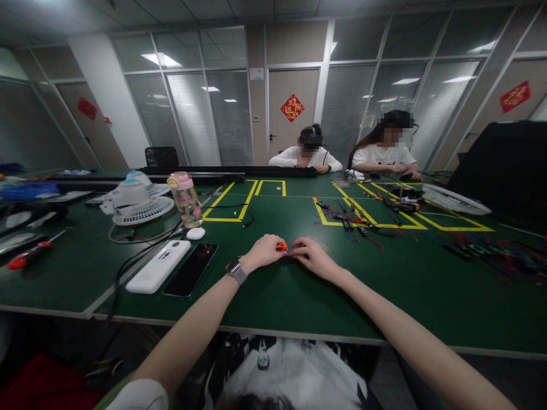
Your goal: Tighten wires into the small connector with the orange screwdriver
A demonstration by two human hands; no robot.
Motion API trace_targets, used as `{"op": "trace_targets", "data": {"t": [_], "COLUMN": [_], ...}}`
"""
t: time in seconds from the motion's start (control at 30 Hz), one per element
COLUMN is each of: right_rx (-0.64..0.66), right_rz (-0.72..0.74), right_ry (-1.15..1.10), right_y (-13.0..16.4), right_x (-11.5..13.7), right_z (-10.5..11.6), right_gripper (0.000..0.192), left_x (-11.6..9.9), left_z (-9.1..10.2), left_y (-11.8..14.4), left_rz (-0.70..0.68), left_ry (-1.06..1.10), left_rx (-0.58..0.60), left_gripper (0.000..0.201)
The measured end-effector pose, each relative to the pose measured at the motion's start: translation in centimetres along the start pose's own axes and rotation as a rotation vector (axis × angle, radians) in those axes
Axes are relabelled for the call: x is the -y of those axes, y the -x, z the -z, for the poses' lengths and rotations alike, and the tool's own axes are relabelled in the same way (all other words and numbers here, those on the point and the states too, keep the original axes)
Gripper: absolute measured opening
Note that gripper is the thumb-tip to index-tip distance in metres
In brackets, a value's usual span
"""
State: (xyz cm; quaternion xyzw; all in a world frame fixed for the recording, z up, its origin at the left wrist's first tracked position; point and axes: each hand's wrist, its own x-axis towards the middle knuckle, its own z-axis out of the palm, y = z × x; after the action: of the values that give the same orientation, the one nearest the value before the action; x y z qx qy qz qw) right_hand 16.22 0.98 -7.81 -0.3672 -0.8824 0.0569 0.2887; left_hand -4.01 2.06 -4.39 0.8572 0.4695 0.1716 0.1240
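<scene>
My left hand [265, 250], with a watch [236, 271] on its wrist, is closed around a small orange-and-black object [281, 247], whose kind I cannot make out. Facing it, my right hand [314, 256] has its fingers bent and pinched together close to the orange object; what lies between the fingertips is too small to name. Beneath both sets of fingertips, a small dark piece [289, 260] shows on the green table [265, 307].
To the left lie a white power bank [159, 266], a black phone [191, 270], a white earbud case [195, 234], a drink bottle [186, 200] and a small fan [143, 210]. Tangled wires [352, 219] spread at right. Two people [305, 154] sit across the table.
</scene>
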Motion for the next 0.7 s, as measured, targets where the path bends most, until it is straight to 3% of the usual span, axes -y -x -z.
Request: {"op": "trace_targets", "data": {"t": [0.2,0.43,0.7], "right_rx": [-0.035,0.039,0.064], "right_rz": [-0.057,-0.104,-0.165], "right_ry": [-0.178,-0.187,-0.261], "right_y": [-0.1,0.0,-0.2], "right_x": [0.2,0.2,0.3], "right_z": [0.4,0.1,-0.3], "right_gripper": [0.016,0.028,0.018], "left_x": [-0.1,0.0,0.0], "left_z": [0.3,0.4,1.1], "left_y": [0.0,0.2,0.0], "left_rz": [-0.007,-0.029,-0.038], "left_ry": [0.018,0.034,0.044], "left_rx": [0.029,0.037,-0.099], "left_gripper": [0.022,0.021,0.023]}}
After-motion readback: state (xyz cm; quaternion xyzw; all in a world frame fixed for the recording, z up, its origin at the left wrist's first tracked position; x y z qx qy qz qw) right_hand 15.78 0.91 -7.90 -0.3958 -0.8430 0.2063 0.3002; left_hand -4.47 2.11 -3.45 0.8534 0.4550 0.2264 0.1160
